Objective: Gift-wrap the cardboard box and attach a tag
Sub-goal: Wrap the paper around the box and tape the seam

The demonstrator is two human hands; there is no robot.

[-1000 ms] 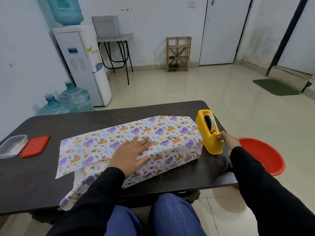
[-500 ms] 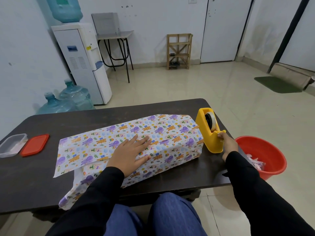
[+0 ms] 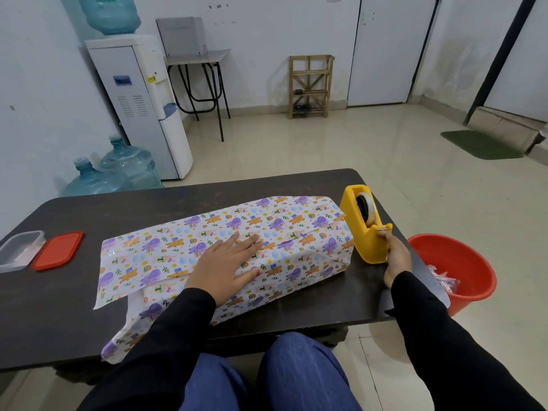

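A long box [image 3: 296,241] lies across the dark table [image 3: 59,321], covered in white wrapping paper printed with purple and orange animals. Loose paper sticks out past its left end. My left hand [image 3: 225,262] lies flat on top of the box, fingers straight, pressing the paper seam down. At the box's right end stands a yellow tape dispenser [image 3: 363,223] with a roll of clear tape. My right hand [image 3: 396,256] is at the dispenser's front, fingertips pinching the tape end at the cutter.
A clear plastic container [image 3: 17,250] and its red lid [image 3: 57,250] sit at the table's left edge. A red bucket [image 3: 462,271] with scraps stands on the floor right of the table. A water dispenser and spare bottles stand behind at the left.
My right hand has shifted slightly at the dispenser's cutter, still on the tape end. My left hand stays flat on the box.
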